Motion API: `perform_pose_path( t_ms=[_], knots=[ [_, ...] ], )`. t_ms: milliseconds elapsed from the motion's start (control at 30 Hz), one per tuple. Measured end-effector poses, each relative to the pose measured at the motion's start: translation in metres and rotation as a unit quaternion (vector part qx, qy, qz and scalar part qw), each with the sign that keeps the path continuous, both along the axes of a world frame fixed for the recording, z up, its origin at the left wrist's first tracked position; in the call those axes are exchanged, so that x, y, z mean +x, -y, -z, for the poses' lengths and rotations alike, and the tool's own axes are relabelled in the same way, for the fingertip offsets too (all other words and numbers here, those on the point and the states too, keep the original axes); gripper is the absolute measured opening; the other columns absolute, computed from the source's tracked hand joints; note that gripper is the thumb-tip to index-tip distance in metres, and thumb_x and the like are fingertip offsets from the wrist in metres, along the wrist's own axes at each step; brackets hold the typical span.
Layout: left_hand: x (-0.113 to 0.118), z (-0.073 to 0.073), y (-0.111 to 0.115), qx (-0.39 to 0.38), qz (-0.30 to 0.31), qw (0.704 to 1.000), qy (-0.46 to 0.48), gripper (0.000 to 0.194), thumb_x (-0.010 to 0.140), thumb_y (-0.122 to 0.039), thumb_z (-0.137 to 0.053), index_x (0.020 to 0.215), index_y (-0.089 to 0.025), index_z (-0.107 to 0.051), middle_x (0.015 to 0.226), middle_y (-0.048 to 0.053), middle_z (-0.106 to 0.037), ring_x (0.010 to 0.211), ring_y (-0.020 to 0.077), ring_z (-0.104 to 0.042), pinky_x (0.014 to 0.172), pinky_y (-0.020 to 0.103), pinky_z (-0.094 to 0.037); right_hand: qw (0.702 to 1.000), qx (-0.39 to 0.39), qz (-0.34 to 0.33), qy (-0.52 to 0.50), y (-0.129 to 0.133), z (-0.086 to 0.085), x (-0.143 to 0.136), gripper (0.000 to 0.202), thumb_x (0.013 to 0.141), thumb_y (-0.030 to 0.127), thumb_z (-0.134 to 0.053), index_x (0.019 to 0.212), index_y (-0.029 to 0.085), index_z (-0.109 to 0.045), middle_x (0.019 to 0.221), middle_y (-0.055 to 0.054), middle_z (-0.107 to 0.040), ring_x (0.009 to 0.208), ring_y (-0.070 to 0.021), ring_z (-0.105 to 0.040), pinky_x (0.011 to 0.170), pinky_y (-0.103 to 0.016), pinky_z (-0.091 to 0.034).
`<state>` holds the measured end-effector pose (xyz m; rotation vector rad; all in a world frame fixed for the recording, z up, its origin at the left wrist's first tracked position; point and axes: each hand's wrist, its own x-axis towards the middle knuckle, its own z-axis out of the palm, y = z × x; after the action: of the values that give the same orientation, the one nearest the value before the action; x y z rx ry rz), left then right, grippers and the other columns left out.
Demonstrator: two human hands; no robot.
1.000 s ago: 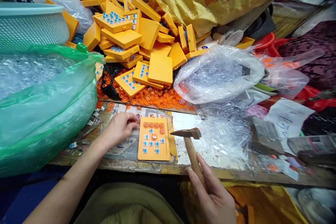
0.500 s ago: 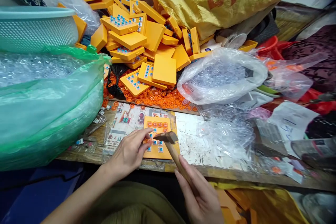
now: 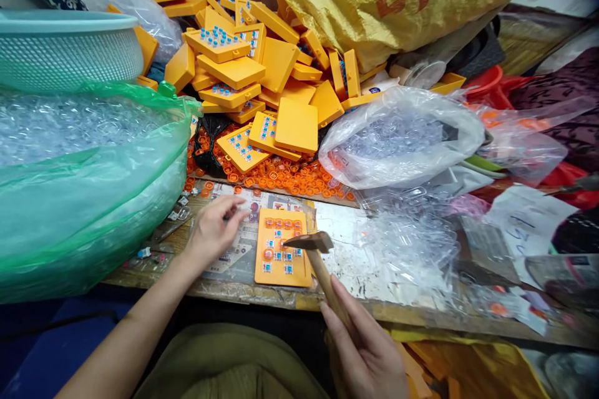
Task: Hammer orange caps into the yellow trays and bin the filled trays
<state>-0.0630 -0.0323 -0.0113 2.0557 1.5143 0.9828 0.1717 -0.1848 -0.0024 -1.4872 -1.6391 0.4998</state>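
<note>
My right hand (image 3: 360, 330) grips the wooden handle of a small hammer (image 3: 321, 262). The hammer's dark metal head is over the right half of a yellow plastic panel (image 3: 285, 277) lying on the worktop. Small blue-and-clear switches are set in the panel. Orange caps (image 3: 283, 223) form a row across its top, and another orange cap (image 3: 268, 254) sits at its left side. My left hand (image 3: 213, 230) is to the left of the panel, apart from it, its fingers loosely bent and parted with nothing visible between them.
Loose orange caps (image 3: 276, 179) lie behind the panel, below a heap of yellow panels (image 3: 296, 124). A green bag (image 3: 93, 199) of clear parts bulges at left, under a blue basket (image 3: 70, 43). A white bag (image 3: 402, 131) of clear pieces stands at right. The worktop's front edge (image 3: 224, 290) is close.
My left hand has let go at the panel's left side and moved left and away toward the loose caps. The hammer remains over the panel, shifted slightly right in view.
</note>
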Motion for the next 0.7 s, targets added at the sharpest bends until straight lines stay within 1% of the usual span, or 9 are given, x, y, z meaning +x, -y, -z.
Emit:
perform_pose_path(
  t_ms=[33, 100, 200, 267, 333, 433, 500, 567, 700],
  knots=[
    [-0.002, 0.001, -0.013, 0.011, -0.024, 0.999, -0.031, 0.019, 0.081, -0.024, -0.058, 0.095, -0.013, -0.067, 0.099, 0.011, -0.07, 0.087, 0.0212, -0.065, 0.082, 0.034, -0.053, 1.0, -0.001, 0.018, -0.005, -0.001, -0.001, 0.0, 0.049, 0.084, 0.013, -0.06, 0.131, 0.028, -0.055, 0.12, -0.002, -0.067, 0.102, -0.0188, -0.068, 0.088, -0.024, -0.054],
    [-0.002, 0.001, -0.033, 0.01, -0.042, 0.996, -0.072, 0.017, 0.08, -0.018, -0.055, 0.089, -0.012, -0.068, 0.097, 0.012, -0.07, 0.092, 0.024, -0.064, 0.086, 0.038, -0.051, 0.999, -0.008, 0.04, -0.016, -0.001, -0.001, 0.0, 0.046, 0.084, 0.015, -0.06, 0.129, 0.027, -0.057, 0.122, -0.002, -0.066, 0.104, -0.0201, -0.067, 0.091, -0.028, -0.054],
    [0.0, 0.001, -0.041, -0.016, -0.026, 0.996, -0.083, 0.017, 0.079, -0.015, -0.052, 0.082, -0.015, -0.069, 0.083, 0.008, -0.071, 0.081, 0.0227, -0.065, 0.079, 0.036, -0.052, 0.998, -0.013, 0.057, -0.025, 0.002, 0.001, 0.001, 0.044, 0.084, 0.016, -0.061, 0.127, 0.028, -0.059, 0.122, -0.001, -0.066, 0.104, -0.0201, -0.067, 0.092, -0.03, -0.053],
    [0.0, 0.002, -0.037, -0.042, 0.001, 0.996, -0.077, 0.015, 0.078, -0.016, -0.055, 0.078, -0.017, -0.069, 0.075, 0.004, -0.07, 0.071, 0.0195, -0.065, 0.072, 0.032, -0.053, 0.997, -0.016, 0.07, -0.025, 0.005, 0.005, 0.003, 0.046, 0.084, 0.016, -0.062, 0.127, 0.029, -0.058, 0.122, -0.001, -0.065, 0.104, -0.0196, -0.067, 0.092, -0.029, -0.053],
    [0.0, 0.005, -0.032, -0.057, 0.024, 0.996, -0.071, 0.013, 0.077, -0.016, -0.057, 0.075, -0.019, -0.069, 0.075, 0.002, -0.069, 0.07, 0.0176, -0.064, 0.071, 0.029, -0.053, 0.996, -0.024, 0.082, -0.021, 0.008, 0.008, 0.006, 0.047, 0.083, 0.016, -0.063, 0.128, 0.029, -0.057, 0.123, -0.001, -0.065, 0.104, -0.0195, -0.067, 0.092, -0.028, -0.053],
    [-0.001, 0.013, -0.027, -0.027, 0.024, 0.997, -0.07, 0.016, 0.079, -0.015, -0.054, 0.079, -0.017, -0.07, 0.082, 0.005, -0.065, 0.079, 0.019, -0.063, 0.076, 0.032, -0.053, 0.997, -0.027, 0.075, -0.012, 0.009, 0.009, 0.009, 0.047, 0.084, 0.017, -0.062, 0.129, 0.028, -0.056, 0.124, -0.002, -0.064, 0.105, -0.02, -0.066, 0.091, -0.028, -0.053],
    [0.001, 0.014, -0.022, -0.011, 0.024, 0.997, -0.07, 0.018, 0.08, -0.014, -0.052, 0.081, -0.015, -0.07, 0.081, 0.007, -0.063, 0.079, 0.0199, -0.062, 0.075, 0.033, -0.053, 0.998, -0.016, 0.056, -0.005, 0.009, 0.007, 0.009, 0.048, 0.084, 0.016, -0.061, 0.13, 0.029, -0.055, 0.123, -0.001, -0.064, 0.105, -0.0197, -0.066, 0.091, -0.028, -0.053],
    [0.005, 0.008, -0.009, -0.003, 0.046, 0.998, -0.045, 0.019, 0.082, -0.015, -0.052, 0.089, -0.014, -0.069, 0.083, 0.007, -0.064, 0.078, 0.0192, -0.062, 0.073, 0.032, -0.053, 0.999, -0.005, 0.038, 0.001, 0.008, 0.006, 0.008, 0.051, 0.084, 0.013, -0.061, 0.131, 0.031, -0.054, 0.123, 0.001, -0.064, 0.104, -0.0189, -0.067, 0.091, -0.027, -0.054],
    [0.023, -0.01, 0.033, 0.02, 0.143, 0.99, 0.011, 0.029, 0.087, -0.016, -0.052, 0.115, -0.015, -0.058, 0.092, 0.008, -0.066, 0.084, 0.0186, -0.061, 0.077, 0.031, -0.052, 1.0, 0.014, 0.026, 0.012, 0.01, 0.005, 0.006, 0.053, 0.083, 0.009, -0.061, 0.132, 0.029, -0.054, 0.122, -0.001, -0.065, 0.102, -0.0188, -0.068, 0.09, -0.025, -0.054]
  ],
)
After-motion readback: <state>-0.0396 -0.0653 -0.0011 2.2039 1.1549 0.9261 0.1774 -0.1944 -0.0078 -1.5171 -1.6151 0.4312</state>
